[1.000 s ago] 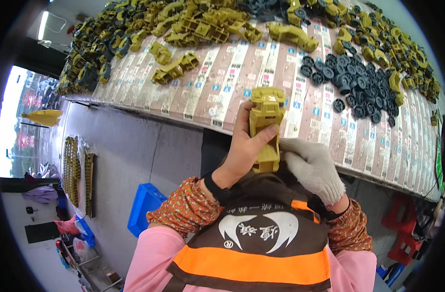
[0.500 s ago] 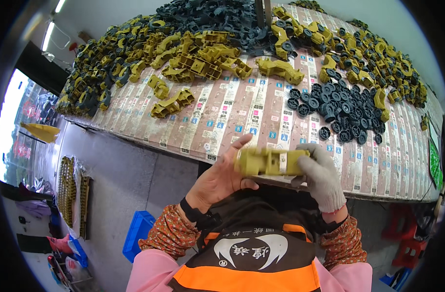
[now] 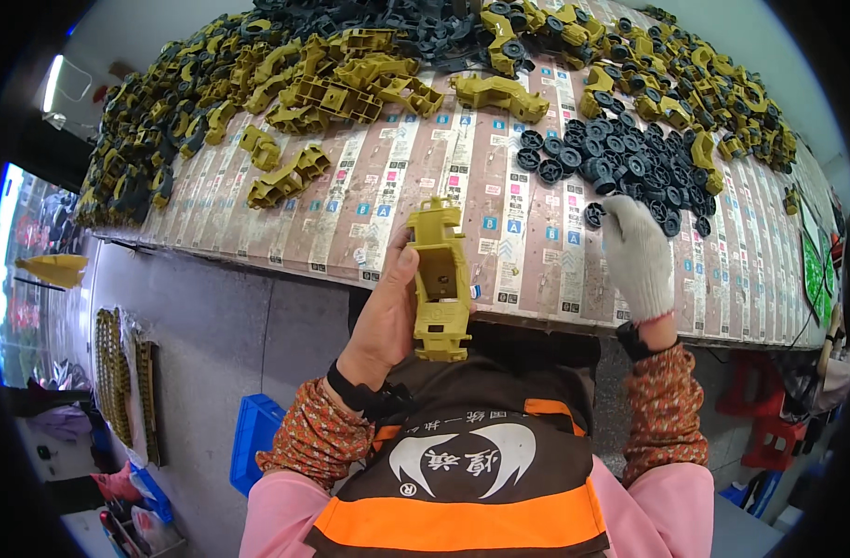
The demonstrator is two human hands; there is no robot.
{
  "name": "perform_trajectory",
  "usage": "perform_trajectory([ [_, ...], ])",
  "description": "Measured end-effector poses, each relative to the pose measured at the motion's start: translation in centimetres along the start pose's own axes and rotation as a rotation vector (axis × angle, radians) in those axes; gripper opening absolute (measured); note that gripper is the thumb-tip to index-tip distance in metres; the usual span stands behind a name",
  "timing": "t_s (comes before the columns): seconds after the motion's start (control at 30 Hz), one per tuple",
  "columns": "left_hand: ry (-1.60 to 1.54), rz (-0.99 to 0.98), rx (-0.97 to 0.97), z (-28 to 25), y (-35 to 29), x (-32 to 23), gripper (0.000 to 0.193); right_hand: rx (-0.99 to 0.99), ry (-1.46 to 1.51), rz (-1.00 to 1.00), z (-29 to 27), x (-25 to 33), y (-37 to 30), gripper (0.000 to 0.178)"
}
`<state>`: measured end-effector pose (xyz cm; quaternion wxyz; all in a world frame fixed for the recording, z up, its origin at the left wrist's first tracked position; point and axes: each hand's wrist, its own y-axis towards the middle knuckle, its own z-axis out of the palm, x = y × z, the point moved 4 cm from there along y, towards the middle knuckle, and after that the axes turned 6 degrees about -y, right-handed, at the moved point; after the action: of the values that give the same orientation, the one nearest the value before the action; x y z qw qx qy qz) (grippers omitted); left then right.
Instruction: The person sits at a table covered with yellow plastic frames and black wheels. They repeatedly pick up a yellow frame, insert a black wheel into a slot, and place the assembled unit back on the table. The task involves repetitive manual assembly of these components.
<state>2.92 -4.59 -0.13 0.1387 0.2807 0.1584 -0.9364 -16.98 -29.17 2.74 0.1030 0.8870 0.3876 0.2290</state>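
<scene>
My bare left hand [image 3: 385, 312] grips a yellow plastic toy car body [image 3: 441, 284], held on end over the table's near edge. Its hollow side with a square compartment faces up, and the fingers behind it are mostly hidden. My right hand [image 3: 641, 256], in a pale knitted glove, is over the near side of a pile of black toy wheels [image 3: 634, 160]. Its fingers are curled inward with the tips tucked down, right beside a single wheel [image 3: 593, 215]. Whatever the glove may be holding is hidden.
The table [image 3: 462, 223] has a striped printed covering. Yellow car bodies [image 3: 336, 98] are heaped at the back left, beside dark plastic parts [image 3: 434, 37]. Bodies with wheels [image 3: 667, 79] line the back right. A blue crate [image 3: 255, 442] and red stools [image 3: 769, 432] stand below.
The car body has turned from lying crosswise in both hands to standing lengthwise in my left hand. My right hand has let go and moved right and away to the wheels. The view has shifted slightly.
</scene>
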Motion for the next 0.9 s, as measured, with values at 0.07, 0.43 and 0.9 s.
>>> perform_trajectory([
  [0.07,0.036,-0.041,0.011,-1.4,-0.1,0.5,0.057,0.024,-0.118,0.009,1.4,-1.2,0.9,0.020],
  [0.43,0.109,-0.110,-0.079,-2.5,-1.0,1.9,0.050,0.185,-0.087,0.051,3.6,-1.3,1.3,0.028],
  [0.9,0.309,0.044,-0.052,-0.9,-1.1,3.3,0.073,0.388,0.900,0.284,3.7,11.7,-4.5,0.016],
])
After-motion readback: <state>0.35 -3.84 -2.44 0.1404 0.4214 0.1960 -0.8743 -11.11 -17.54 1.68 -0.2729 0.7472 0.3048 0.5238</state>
